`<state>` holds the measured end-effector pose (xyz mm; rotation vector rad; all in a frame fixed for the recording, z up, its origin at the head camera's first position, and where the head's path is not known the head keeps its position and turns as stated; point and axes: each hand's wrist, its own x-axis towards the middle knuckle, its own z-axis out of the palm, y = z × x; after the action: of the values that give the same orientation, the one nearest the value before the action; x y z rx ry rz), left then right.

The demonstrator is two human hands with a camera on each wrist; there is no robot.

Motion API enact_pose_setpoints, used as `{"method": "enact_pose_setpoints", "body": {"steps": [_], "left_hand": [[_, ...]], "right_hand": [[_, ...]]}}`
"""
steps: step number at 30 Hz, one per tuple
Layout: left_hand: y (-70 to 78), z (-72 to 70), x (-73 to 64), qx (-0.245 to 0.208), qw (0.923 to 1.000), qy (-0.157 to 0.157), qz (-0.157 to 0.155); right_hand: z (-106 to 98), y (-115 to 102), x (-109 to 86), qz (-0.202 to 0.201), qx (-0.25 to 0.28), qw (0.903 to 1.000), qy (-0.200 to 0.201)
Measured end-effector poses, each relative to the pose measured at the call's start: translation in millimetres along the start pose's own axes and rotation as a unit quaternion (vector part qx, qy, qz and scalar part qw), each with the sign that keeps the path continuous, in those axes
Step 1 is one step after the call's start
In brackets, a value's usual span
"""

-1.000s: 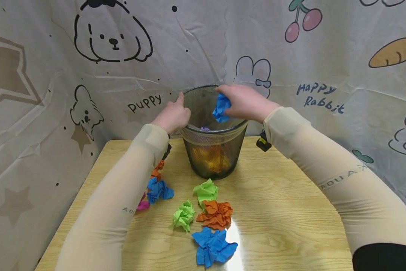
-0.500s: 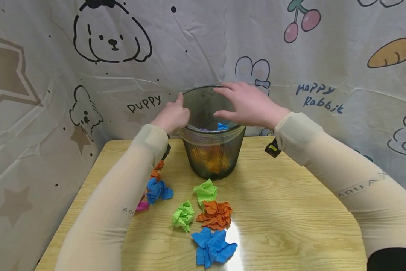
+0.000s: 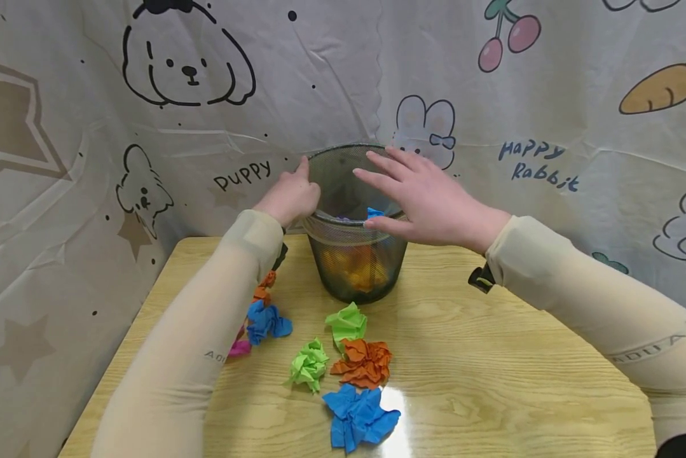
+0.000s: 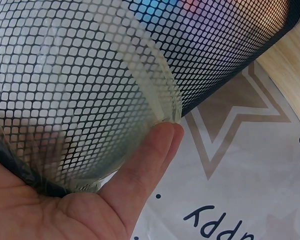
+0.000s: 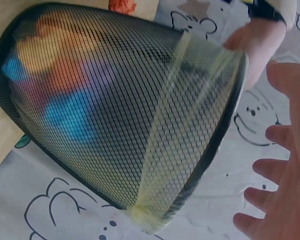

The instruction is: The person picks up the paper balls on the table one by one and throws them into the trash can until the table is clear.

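A black mesh wastebasket (image 3: 343, 168) stands toward the back of the table, a translucent bag (image 5: 162, 135) folded over its rim. My left hand (image 3: 292, 194) holds the rim on its left side, one finger pressed along the outside in the left wrist view. Off the basket's front right is my right hand (image 3: 437, 200), fingers spread and nothing in them. Inside, a blue crumpled paper (image 3: 375, 213) shows just over the front rim. Through the mesh, orange paper (image 3: 362, 267) and other colours are seen low down.
In front of the basket lie crumpled papers: two green (image 3: 347, 323), one orange (image 3: 364, 364) and one blue (image 3: 360, 416). Beside my left forearm are a blue ball (image 3: 268, 321), orange paper (image 3: 264, 289) and a partly hidden pink piece (image 3: 240, 348). A printed cloth (image 3: 577, 114) hangs behind.
My right hand has let go of the blue paper, which is now in the wastebasket. The hand has opened and drawn back right and toward me. My left hand has stayed at the rim.
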<state>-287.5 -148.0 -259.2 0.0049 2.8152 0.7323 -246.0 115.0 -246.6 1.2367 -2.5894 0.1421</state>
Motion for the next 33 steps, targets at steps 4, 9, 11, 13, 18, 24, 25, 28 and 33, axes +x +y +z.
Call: {"method": "enact_pose_setpoints", "body": {"steps": [4, 9, 11, 13, 18, 24, 25, 28, 33], "left_hand": [[0.2, 0.6, -0.2, 0.006, 1.0000, 0.003, 0.002], [0.7, 0.8, -1.6, 0.013, 0.9998, 0.007, 0.012], [1.0, 0.7, -1.9, 0.014, 0.9998, 0.007, 0.012], [0.9, 0.6, -2.1, 0.015, 0.9998, 0.007, 0.012], [-0.5, 1.9, -0.8, 0.007, 0.9999, 0.008, 0.009], [-1.5, 4.3, 2.2, -0.005, 1.0000, 0.007, 0.004], [-1.7, 4.5, 2.6, -0.006, 0.9999, 0.007, 0.004], [-2.0, 4.8, 3.6, -0.012, 0.9999, 0.008, 0.005], [-1.7, 4.5, 3.7, -0.018, 0.9998, 0.007, 0.004]], "right_hand": [[3, -8, -12.5, -0.038, 0.001, 0.9991, 0.021], [9, -15, -27.8, -0.100, 0.012, 0.9939, 0.046], [11, -18, -34.3, -0.127, 0.017, 0.9904, 0.051], [13, -21, -40.3, -0.152, 0.023, 0.9867, 0.052], [18, -28, -52.7, -0.194, 0.035, 0.9797, 0.039], [28, -36, -62.7, -0.227, 0.042, 0.9729, 0.015], [31, -39, -64.6, -0.232, 0.044, 0.9717, 0.008], [43, -46, -70.8, -0.249, 0.052, 0.9671, -0.016], [66, -61, -81.4, -0.274, 0.063, 0.9566, -0.077]]}}
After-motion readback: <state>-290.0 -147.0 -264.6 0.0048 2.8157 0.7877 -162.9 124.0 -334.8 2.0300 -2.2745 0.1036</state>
